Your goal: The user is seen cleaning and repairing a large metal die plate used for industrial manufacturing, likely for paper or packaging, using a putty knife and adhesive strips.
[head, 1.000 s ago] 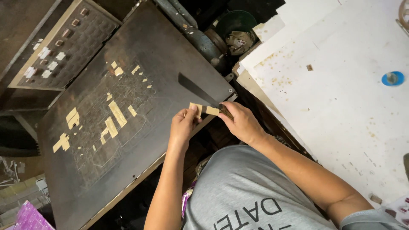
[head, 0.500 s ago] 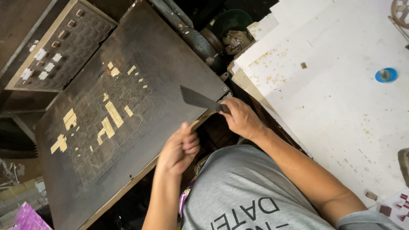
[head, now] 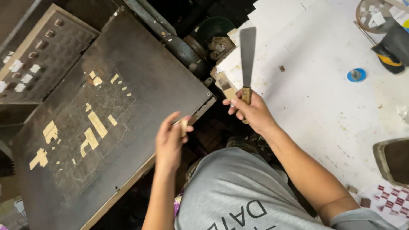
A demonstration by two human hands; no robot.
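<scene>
My right hand point(head: 251, 111) grips the wooden handle of a flat metal scraper knife point(head: 247, 55), its blade pointing up over the white board point(head: 324, 93). My left hand point(head: 170, 138) pinches a small tan strip of tape or paper point(head: 184, 126) between thumb and fingers, just off the near edge of the large dark plate point(head: 140, 76). The plate carries several tan tape patches point(head: 91, 134) on its left half. Both hands hover above a dark gap between the plate and the white board.
A dark panel with small pale squares point(head: 30, 55) lies at the upper left. On the white board sit a blue tape roll point(head: 356, 75), a round tray of pieces point(head: 377, 15) and a black-and-yellow tool point(head: 390, 57). Dark machine parts point(head: 204, 38) fill the gap.
My right hand swung the scraper off the dark plate and up over the white board. My left hand drew back from the plate edge with the tan strip.
</scene>
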